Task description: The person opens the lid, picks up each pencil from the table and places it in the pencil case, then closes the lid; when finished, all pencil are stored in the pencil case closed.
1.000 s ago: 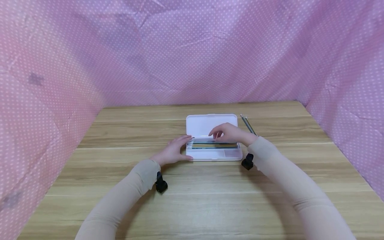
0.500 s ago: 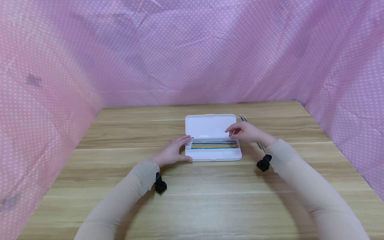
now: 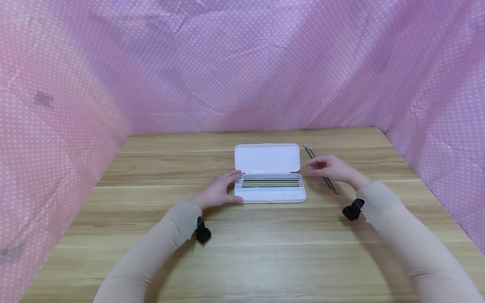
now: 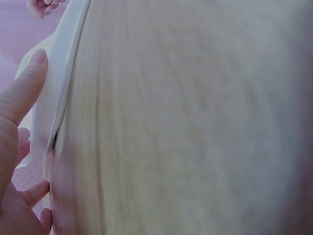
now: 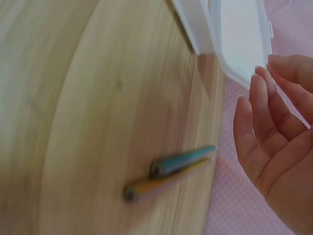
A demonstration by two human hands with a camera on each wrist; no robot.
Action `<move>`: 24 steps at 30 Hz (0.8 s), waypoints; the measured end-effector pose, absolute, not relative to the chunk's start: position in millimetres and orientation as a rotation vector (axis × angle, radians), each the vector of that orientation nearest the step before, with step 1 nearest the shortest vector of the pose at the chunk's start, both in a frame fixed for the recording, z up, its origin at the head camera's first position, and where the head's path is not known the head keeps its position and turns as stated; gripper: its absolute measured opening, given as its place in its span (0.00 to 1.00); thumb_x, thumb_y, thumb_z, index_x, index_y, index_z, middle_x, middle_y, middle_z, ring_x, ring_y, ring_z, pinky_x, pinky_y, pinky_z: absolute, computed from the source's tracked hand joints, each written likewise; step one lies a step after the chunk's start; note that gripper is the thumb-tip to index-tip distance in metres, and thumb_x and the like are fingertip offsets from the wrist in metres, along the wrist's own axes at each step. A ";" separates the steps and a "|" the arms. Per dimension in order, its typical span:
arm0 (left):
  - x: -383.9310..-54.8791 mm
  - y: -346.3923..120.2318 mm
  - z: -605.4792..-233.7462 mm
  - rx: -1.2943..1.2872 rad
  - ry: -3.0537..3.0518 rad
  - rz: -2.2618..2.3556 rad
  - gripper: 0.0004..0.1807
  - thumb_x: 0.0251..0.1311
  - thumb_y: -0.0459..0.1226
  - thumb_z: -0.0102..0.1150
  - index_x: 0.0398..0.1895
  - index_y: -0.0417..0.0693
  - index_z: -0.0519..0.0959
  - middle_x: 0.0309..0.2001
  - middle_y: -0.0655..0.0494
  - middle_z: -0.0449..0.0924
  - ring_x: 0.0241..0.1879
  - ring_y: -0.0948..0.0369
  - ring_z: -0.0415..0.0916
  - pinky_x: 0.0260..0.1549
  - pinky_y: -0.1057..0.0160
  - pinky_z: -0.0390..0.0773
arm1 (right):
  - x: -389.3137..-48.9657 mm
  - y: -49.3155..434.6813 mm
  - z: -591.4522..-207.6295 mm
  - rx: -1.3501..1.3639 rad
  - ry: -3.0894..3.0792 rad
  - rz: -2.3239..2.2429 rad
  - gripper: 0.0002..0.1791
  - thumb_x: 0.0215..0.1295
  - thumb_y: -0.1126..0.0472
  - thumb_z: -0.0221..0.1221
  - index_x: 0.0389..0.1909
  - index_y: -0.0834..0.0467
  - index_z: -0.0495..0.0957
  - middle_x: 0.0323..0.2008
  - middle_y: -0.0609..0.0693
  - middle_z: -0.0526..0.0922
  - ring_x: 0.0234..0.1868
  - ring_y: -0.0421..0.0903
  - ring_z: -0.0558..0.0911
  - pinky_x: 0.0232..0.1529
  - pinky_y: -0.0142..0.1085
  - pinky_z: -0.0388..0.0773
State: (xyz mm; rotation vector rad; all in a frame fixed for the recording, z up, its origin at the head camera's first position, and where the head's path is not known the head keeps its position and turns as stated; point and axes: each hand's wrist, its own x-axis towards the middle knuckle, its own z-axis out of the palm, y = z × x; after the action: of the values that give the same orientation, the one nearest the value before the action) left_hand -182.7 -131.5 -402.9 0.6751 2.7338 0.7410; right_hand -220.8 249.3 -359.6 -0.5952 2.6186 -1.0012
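A white pencil case (image 3: 267, 159) lies with its lid raised at the back. Several green and yellow pencils (image 3: 270, 182) lie side by side in its rear compartment, eraser ends to the left. My left hand (image 3: 216, 192) holds the case's left end, thumb (image 4: 36, 73) at the front wall and fingers towards the back corner. To the right of the case, my right hand (image 3: 335, 168) hovers with loosely bent fingers and nothing between them. Under and beside it lie two loose pencils, a green pencil (image 5: 183, 161) and a yellow pencil (image 5: 164, 182), slanting on the table.
The wood-grain table (image 3: 250, 248) extends around the case. Pink dotted cloth (image 3: 242, 67) hangs behind and along both sides. A black wrist camera (image 3: 202, 231) sits on the left sleeve, and another wrist camera (image 3: 353, 209) on the right sleeve.
My right hand has moved rightwards from above the case's pencils to the loose pencils, uncovering the tray and lid. The left hand has stayed at the case's left end.
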 end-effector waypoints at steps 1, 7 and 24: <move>-182.9 -131.4 -402.8 0.677 2.734 0.743 0.48 0.48 0.54 0.68 0.72 0.52 0.58 0.74 0.54 0.52 0.72 0.47 0.48 0.64 0.31 0.45 | -220.2 252.7 -359.2 -0.581 2.629 -0.994 0.18 0.64 0.63 0.59 0.52 0.67 0.77 0.40 0.56 0.82 0.39 0.41 0.75 0.38 0.29 0.74; -184.3 -131.7 -403.8 0.678 2.731 0.734 0.48 0.49 0.55 0.68 0.72 0.52 0.58 0.74 0.55 0.52 0.72 0.48 0.48 0.64 0.31 0.46 | -217.3 269.8 -360.8 -0.501 2.713 -0.994 0.18 0.63 0.64 0.58 0.51 0.69 0.76 0.39 0.58 0.81 0.37 0.39 0.75 0.38 0.27 0.73; -183.9 -133.3 -403.2 0.677 2.717 0.759 0.46 0.49 0.55 0.68 0.71 0.55 0.60 0.74 0.56 0.52 0.73 0.49 0.48 0.65 0.32 0.44 | -217.5 294.3 -367.4 -0.286 2.722 -1.058 0.23 0.66 0.61 0.57 0.57 0.71 0.70 0.44 0.63 0.79 0.38 0.38 0.75 0.37 0.27 0.76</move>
State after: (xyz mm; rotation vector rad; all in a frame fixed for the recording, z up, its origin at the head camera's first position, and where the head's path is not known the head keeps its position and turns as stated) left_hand -183.9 -133.3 -403.2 0.6773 2.7173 0.7592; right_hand -217.5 294.3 -367.4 -0.2859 2.7215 -1.0583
